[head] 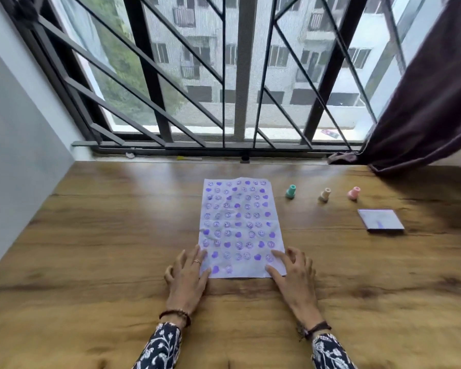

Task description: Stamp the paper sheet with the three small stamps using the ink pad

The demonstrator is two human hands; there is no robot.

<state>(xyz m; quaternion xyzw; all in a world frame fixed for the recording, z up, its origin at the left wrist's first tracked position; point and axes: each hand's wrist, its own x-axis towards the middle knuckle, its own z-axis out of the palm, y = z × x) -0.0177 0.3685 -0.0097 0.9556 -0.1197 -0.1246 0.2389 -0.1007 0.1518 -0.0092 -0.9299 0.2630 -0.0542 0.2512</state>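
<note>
White crinkled paper sheet (241,227) with purple prints: table (117,235) centre | left hand (188,275), right hand (293,275): fingers spread flat, gripping nothing, pinning near corners | stamps, ink pad (381,220): 2 o'clock, untouched | risk: fingers smear wet ink, sheet creeps when released

White sheet (241,227) patterned with purple hearts and smileys; beside it, green (291,192), cream (325,194) and pink (354,193) stamps; floral navy sleeves (160,347).
</note>
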